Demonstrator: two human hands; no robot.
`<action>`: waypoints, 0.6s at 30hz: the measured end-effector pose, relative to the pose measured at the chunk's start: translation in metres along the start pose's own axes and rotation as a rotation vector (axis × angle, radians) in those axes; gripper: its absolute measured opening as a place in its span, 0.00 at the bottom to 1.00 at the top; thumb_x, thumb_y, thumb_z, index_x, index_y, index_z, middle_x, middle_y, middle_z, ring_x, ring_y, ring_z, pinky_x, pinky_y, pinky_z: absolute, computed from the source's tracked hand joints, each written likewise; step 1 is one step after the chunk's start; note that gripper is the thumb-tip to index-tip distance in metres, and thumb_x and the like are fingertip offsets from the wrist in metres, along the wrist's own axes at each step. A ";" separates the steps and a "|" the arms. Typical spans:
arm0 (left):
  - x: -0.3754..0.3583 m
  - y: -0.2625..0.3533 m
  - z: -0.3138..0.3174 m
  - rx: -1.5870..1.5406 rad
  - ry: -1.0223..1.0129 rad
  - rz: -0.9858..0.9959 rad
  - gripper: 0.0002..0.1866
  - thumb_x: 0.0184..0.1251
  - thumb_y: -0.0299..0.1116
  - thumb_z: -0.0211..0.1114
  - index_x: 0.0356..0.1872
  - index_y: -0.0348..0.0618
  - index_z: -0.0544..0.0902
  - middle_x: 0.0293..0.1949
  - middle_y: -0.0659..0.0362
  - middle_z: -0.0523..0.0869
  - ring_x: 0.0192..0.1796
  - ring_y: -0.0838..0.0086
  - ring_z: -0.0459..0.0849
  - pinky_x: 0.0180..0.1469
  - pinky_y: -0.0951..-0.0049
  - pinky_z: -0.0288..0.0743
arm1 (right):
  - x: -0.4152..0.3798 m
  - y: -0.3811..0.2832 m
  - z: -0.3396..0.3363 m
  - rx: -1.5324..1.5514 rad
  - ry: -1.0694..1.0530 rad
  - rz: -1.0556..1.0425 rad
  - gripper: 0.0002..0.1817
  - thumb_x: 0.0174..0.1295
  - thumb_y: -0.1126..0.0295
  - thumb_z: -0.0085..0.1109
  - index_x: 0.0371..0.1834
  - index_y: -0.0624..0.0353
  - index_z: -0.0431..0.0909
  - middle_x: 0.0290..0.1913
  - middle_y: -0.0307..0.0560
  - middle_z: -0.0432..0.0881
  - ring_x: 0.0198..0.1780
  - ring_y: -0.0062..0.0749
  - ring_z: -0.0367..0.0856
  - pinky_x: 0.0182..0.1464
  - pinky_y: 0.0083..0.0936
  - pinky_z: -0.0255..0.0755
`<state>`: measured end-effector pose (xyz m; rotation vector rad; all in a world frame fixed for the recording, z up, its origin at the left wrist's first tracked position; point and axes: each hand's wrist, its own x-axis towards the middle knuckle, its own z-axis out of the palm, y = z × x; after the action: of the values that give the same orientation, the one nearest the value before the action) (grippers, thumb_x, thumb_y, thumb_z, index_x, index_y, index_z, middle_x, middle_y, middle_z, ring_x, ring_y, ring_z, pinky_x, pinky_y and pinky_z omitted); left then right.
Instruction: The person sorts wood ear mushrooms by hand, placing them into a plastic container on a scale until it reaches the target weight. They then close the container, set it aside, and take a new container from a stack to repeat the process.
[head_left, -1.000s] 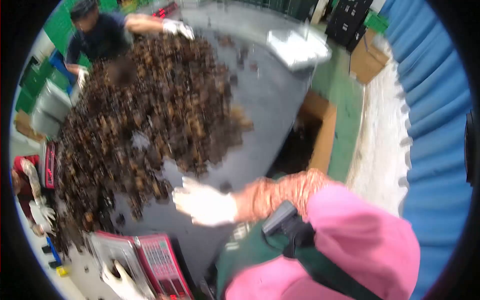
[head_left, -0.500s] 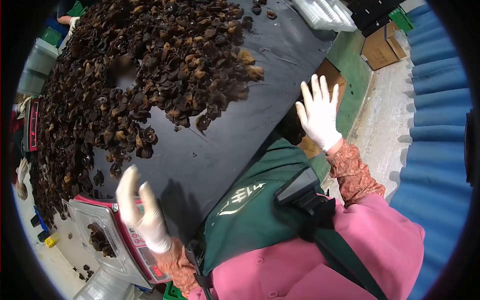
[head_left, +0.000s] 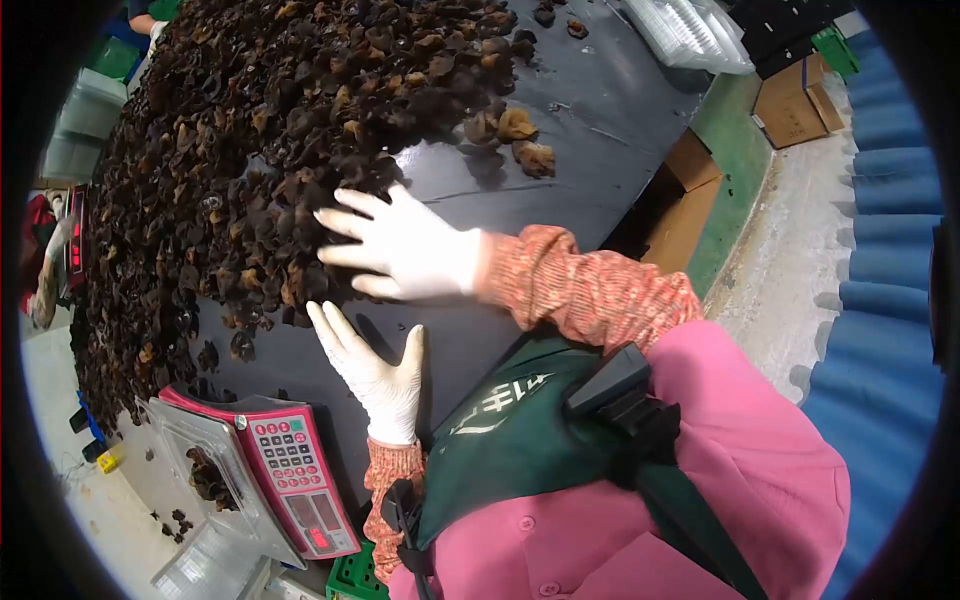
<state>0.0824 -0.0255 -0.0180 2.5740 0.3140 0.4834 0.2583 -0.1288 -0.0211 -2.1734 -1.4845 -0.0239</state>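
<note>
A broad heap of dark brown wood ear mushrooms (head_left: 250, 150) covers much of the dark tabletop (head_left: 590, 160). My right hand (head_left: 405, 245), in a white glove, lies palm down with fingers spread at the near edge of the heap, its fingertips against the mushrooms. Just below it my left hand (head_left: 372, 375), also gloved, has its thumb apart from the fingers, which point toward the heap. Neither hand has a mushroom in its grip. Beside my left hand stands a red weighing scale (head_left: 290, 455) bearing a clear plastic tray (head_left: 185, 430) with a few mushrooms (head_left: 210, 480) in it.
Clear plastic trays (head_left: 690, 35) are stacked at the far right corner. An open cardboard box (head_left: 690, 215) stands beside the table's right edge, another box (head_left: 795, 100) on the floor beyond. A second scale (head_left: 76, 235) and co-workers' hands (head_left: 52, 265) are at the left.
My right hand has swung left from beyond the table edge to the heap. My left hand has moved right, away from above the scale. The near edge of the heap has shifted left.
</note>
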 end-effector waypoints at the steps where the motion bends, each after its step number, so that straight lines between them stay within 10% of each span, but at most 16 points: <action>1: 0.000 0.001 -0.001 0.008 -0.009 -0.018 0.57 0.52 0.35 0.82 0.80 0.33 0.54 0.81 0.38 0.52 0.81 0.43 0.55 0.80 0.50 0.52 | -0.012 -0.001 -0.001 0.005 -0.002 -0.057 0.29 0.69 0.50 0.57 0.72 0.43 0.74 0.79 0.51 0.64 0.81 0.52 0.56 0.71 0.62 0.59; 6: 0.001 0.002 0.000 0.017 -0.010 -0.021 0.57 0.51 0.34 0.82 0.80 0.34 0.55 0.80 0.39 0.55 0.80 0.45 0.57 0.80 0.52 0.52 | -0.067 0.041 -0.055 -0.289 0.104 0.026 0.26 0.55 0.56 0.69 0.60 0.41 0.83 0.75 0.50 0.71 0.76 0.50 0.66 0.78 0.62 0.49; 12: -0.001 0.004 -0.008 -0.089 0.041 -0.040 0.48 0.55 0.29 0.80 0.77 0.36 0.62 0.79 0.44 0.60 0.79 0.50 0.62 0.79 0.55 0.56 | -0.070 0.061 -0.069 -0.355 0.398 0.342 0.26 0.63 0.58 0.66 0.67 0.39 0.80 0.77 0.52 0.68 0.78 0.47 0.63 0.78 0.55 0.50; 17: 0.002 0.006 -0.011 -0.074 0.055 -0.039 0.32 0.62 0.25 0.73 0.69 0.39 0.75 0.73 0.47 0.72 0.73 0.52 0.71 0.76 0.56 0.61 | -0.046 0.024 -0.057 -0.078 0.421 0.048 0.15 0.51 0.75 0.68 0.44 0.51 0.84 0.43 0.36 0.84 0.49 0.38 0.80 0.54 0.40 0.71; 18: 0.006 0.008 -0.009 -0.064 0.042 -0.031 0.31 0.63 0.25 0.72 0.69 0.39 0.76 0.72 0.47 0.73 0.73 0.52 0.71 0.76 0.56 0.62 | -0.044 0.011 -0.040 -0.064 0.373 0.002 0.16 0.52 0.74 0.67 0.46 0.51 0.84 0.50 0.40 0.85 0.55 0.39 0.80 0.60 0.43 0.71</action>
<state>0.0849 -0.0262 -0.0048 2.4958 0.3469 0.5285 0.2608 -0.1869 -0.0030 -2.0776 -1.2808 -0.4565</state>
